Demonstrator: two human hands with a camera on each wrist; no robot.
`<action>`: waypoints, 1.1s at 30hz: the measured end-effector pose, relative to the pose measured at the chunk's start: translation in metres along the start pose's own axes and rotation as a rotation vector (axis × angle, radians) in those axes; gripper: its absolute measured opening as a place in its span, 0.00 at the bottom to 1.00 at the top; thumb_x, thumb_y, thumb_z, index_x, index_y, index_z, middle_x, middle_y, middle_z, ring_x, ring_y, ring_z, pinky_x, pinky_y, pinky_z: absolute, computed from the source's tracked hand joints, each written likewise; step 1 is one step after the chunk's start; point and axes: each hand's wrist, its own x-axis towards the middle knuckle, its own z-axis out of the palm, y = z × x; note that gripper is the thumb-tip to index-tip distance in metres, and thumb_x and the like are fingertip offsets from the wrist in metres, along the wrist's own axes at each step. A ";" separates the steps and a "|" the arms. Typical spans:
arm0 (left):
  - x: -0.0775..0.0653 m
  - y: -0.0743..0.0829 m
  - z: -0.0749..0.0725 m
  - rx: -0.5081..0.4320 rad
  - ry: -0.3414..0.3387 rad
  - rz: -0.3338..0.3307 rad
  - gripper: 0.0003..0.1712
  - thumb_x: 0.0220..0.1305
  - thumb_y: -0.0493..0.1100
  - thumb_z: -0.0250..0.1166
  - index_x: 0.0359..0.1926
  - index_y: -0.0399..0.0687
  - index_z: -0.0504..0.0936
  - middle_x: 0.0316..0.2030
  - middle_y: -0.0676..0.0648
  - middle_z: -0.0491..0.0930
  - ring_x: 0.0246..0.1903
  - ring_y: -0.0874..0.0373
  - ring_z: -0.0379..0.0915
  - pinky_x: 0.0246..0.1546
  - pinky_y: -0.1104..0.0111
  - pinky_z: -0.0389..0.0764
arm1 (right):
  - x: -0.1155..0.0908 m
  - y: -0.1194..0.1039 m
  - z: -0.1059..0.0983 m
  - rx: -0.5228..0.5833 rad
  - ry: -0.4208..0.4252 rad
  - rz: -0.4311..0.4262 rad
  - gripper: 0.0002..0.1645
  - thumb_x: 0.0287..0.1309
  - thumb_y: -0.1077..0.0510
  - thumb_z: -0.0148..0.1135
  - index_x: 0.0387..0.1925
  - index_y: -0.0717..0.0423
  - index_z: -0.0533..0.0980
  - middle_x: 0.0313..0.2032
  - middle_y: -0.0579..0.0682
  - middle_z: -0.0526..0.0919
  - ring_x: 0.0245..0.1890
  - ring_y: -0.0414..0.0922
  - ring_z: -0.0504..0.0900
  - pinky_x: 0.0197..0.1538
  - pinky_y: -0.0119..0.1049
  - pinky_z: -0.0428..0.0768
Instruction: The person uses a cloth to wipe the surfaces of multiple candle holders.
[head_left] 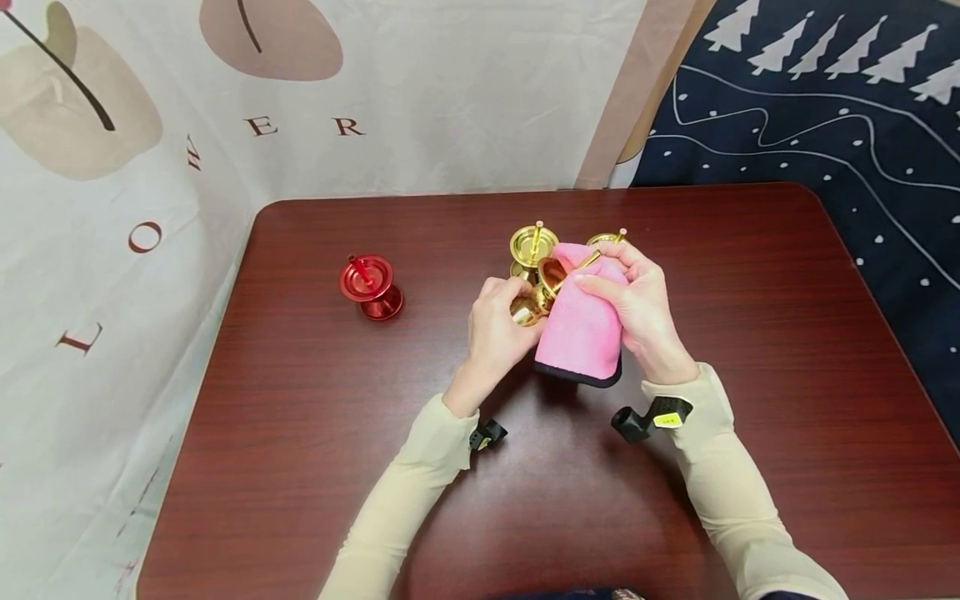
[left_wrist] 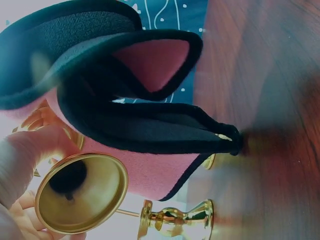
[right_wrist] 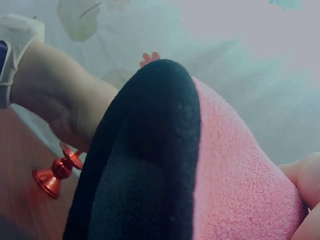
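My left hand [head_left: 500, 323] holds a shiny gold candlestick [head_left: 527, 310] by its base, tilted above the table. In the left wrist view the hollow underside of its base [left_wrist: 100, 192] faces the camera. A pink cloth [head_left: 581, 337] with black edging is gripped by my right hand [head_left: 648, 312], its thumb on the pink face. The cloth lies against the candlestick's cup and spike and hangs down. In the right wrist view, the cloth [right_wrist: 230, 170] covers the candlestick and most of my left hand.
Behind my hands stand two more gold candlesticks, one at the left [head_left: 534, 243] and one partly hidden at the right [head_left: 606, 239]. A red candlestick [head_left: 381, 302] stands upright farther left on the dark wooden table [head_left: 300, 467]. Printed curtains [head_left: 480, 100] hang behind the table.
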 end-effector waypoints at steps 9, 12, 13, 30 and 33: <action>0.000 -0.007 0.002 -0.066 0.042 0.007 0.18 0.33 0.39 0.75 0.29 0.41 0.78 0.28 0.45 0.80 0.34 0.52 0.72 0.31 0.61 0.76 | 0.001 -0.011 -0.010 0.158 0.078 -0.015 0.14 0.49 0.67 0.67 0.40 0.54 0.78 0.36 0.50 0.81 0.35 0.43 0.79 0.35 0.31 0.81; 0.002 -0.008 0.002 -0.070 0.077 0.008 0.19 0.32 0.39 0.75 0.29 0.41 0.78 0.27 0.45 0.80 0.34 0.52 0.72 0.31 0.61 0.75 | -0.001 -0.011 -0.011 0.205 0.039 0.034 0.13 0.51 0.67 0.65 0.41 0.55 0.78 0.36 0.49 0.82 0.34 0.42 0.80 0.36 0.31 0.81; 0.002 -0.008 0.001 -0.065 0.085 0.010 0.19 0.32 0.39 0.75 0.30 0.40 0.78 0.26 0.46 0.80 0.34 0.52 0.71 0.31 0.61 0.75 | -0.002 -0.010 -0.010 0.220 0.009 0.054 0.13 0.53 0.67 0.64 0.41 0.55 0.78 0.37 0.49 0.82 0.34 0.42 0.81 0.37 0.32 0.81; 0.002 0.003 0.003 0.137 0.176 0.122 0.17 0.37 0.36 0.74 0.31 0.38 0.78 0.27 0.44 0.79 0.36 0.50 0.70 0.36 0.61 0.73 | -0.005 0.002 -0.005 -0.068 -0.168 0.015 0.21 0.49 0.77 0.58 0.45 0.60 0.72 0.34 0.44 0.83 0.33 0.38 0.80 0.38 0.28 0.80; 0.001 0.003 0.005 0.179 0.190 0.155 0.18 0.36 0.36 0.75 0.31 0.38 0.77 0.27 0.43 0.78 0.36 0.50 0.70 0.35 0.60 0.72 | -0.003 0.006 -0.002 -0.071 -0.109 0.009 0.18 0.50 0.76 0.60 0.39 0.54 0.74 0.31 0.44 0.83 0.30 0.37 0.81 0.35 0.28 0.80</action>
